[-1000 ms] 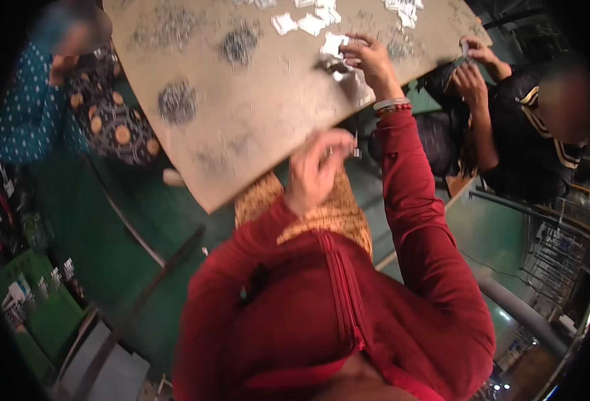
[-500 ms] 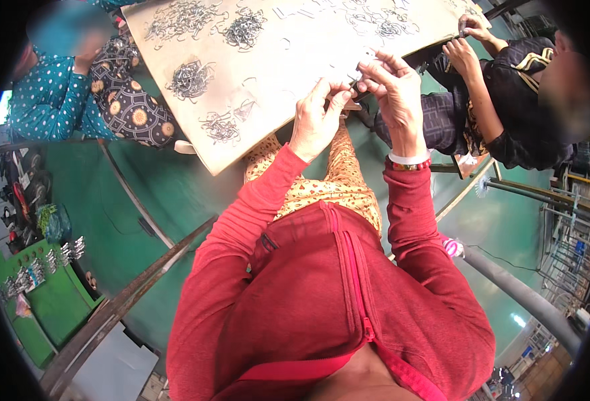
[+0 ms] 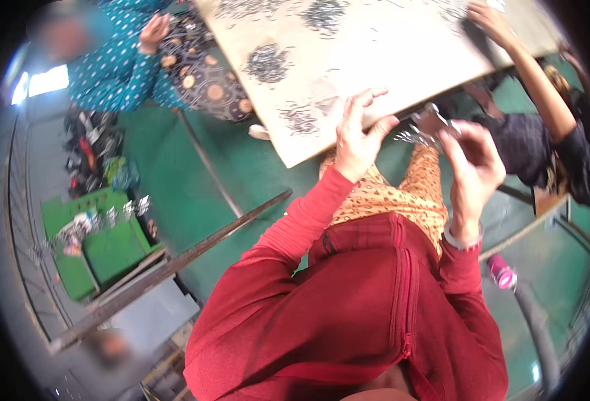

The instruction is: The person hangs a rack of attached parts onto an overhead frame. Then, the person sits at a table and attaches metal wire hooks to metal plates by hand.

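Note:
My left hand [image 3: 356, 144] is held over the table's near edge with its fingers spread and nothing in it. To the right, my right hand [image 3: 474, 164] pinches a shiny metal piece [image 3: 431, 123] between thumb and fingers. Thin silvery prongs fan out from that piece toward the left; motion blurs its exact shape. It is held up above my lap, just off the edge of the table [image 3: 402, 73]. Closest to my left hand lies a small pile of thin dark metal bits [image 3: 299, 120]. A bigger pile of bent metal bits [image 3: 267, 63] lies beyond it.
More metal piles [image 3: 324, 15] lie at the far side. A co-worker in a dotted top [image 3: 111, 60] sits at the left; another's arm [image 3: 538, 83] reaches over the table from the right. A metal rail [image 3: 188, 257] and a green workbench [image 3: 111, 247] stand at the lower left.
My hands have come apart. The right has moved right and down with the metal piece, while the left has opened. The whole view has shifted, and the right-hand co-worker's arm now reaches over the table.

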Tool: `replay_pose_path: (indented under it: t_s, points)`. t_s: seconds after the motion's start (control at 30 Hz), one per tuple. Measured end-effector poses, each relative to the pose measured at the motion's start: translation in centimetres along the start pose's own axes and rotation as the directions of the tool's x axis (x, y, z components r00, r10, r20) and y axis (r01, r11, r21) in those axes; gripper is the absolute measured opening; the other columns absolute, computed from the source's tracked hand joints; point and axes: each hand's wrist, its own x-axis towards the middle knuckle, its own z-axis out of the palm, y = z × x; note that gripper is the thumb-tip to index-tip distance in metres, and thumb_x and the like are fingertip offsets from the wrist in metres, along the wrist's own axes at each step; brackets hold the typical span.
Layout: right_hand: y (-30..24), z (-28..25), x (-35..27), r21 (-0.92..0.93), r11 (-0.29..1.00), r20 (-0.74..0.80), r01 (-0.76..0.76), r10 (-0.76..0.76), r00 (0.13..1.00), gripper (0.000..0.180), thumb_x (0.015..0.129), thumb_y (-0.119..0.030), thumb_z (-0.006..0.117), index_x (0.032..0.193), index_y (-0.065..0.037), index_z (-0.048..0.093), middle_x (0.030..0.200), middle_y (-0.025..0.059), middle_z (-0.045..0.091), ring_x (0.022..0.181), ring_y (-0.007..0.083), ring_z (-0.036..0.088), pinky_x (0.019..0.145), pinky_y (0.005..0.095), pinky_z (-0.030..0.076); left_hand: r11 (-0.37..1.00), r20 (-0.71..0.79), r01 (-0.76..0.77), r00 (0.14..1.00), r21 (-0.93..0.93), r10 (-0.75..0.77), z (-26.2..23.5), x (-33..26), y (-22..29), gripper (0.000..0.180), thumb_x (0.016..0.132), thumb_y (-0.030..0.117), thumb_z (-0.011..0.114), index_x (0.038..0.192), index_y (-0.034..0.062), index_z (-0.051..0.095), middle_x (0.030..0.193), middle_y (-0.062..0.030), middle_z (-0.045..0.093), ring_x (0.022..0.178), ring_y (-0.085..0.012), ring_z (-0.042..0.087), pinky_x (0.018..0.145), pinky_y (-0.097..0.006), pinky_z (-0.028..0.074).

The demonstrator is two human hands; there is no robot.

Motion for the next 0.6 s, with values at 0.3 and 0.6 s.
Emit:
replay_pose_path:
  t_s: [0.3, 0.6]
  points:
    - [2.8, 0.2, 1.9, 0.012, 0.995, 0.261, 0.096, -0.095, 0.961, 0.019, 0.068, 0.009, 0.068, 0.085, 0.003, 0.062, 0.078, 0.0080, 0.060, 0.065, 0.0127, 0.054, 0.060, 0.0244, 0.044, 0.988, 0.101, -0.044, 0.995, 0.149, 0.029, -2.8, 17.7, -1.5, 0.012, 0.086, 0.010, 0.059, 0.094, 0.0027, 0.064, 0.090, -0.0051, 0.063, 0.088, -0.0116, 0.057, 0.078, -0.025, 0.044]
    - [5.6, -3.5, 1.2, 0.206, 0.976, 0.196, 0.068, -0.110, 0.974, 0.011, 0.080, 0.001, 0.062, 0.090, 0.002, 0.060, 0.077, 0.0088, 0.056, 0.064, 0.0165, 0.056, 0.055, 0.0274, 0.043, 0.601, 0.222, -0.796, 0.574, -0.076, 0.788, 16.5, 18.6, 13.9, 0.057, 0.089, 0.041, 0.049, 0.126, -0.0016, 0.041, 0.125, -0.0171, 0.047, 0.114, -0.0244, 0.048, 0.096, -0.039, 0.039]
